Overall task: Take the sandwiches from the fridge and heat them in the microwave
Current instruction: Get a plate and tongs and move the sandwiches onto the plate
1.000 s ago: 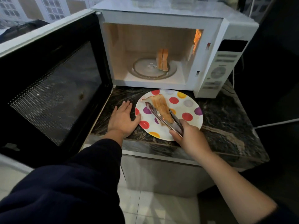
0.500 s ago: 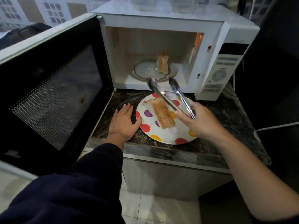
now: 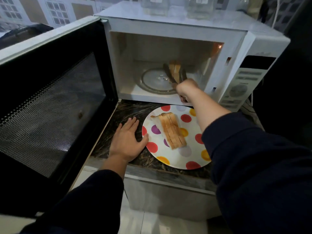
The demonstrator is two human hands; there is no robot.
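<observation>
- Tongs (image 3: pixel 175 76): grey metal pair, held in my right hand (image 3: pixel 186 88) inside the open white microwave (image 3: pixel 185 31), arms straddling the upright toasted sandwich (image 3: pixel 174 70) on the clear glass turntable (image 3: pixel 155 81). Right fingers are curled round the handles; I can't tell whether the tips are squeezing the bread yet.
- Step as I read it: working that sandwich with the tongs on the turntable. Which way it's headed I can't tell.
- To do it well: squeeze evenly on both flat faces, low on the slices, so the layers don't shear apart. Move it straight, clear of the cavity roof and door frame. Keep the wrist off the cavity wall.
- Left hand (image 3: pixel 127 137): flat on the dark marbled table (image 3: pixel 125 110), fingers straight, thumb touching the rim of the round white plate with coloured dots (image 3: pixel 190 159). I judge it is steadying the plate.
- Second toasted sandwich (image 3: pixel 170 130) lies on that plate, just in front of the microwave.
- Count: 2 sandwiches (1 in the microwave, 1 on the plate), 1 plate, 1 pair of tongs, 1 microwave, 1 black mesh-window door (image 3: pixel 50 107), swung fully open to the left.
</observation>
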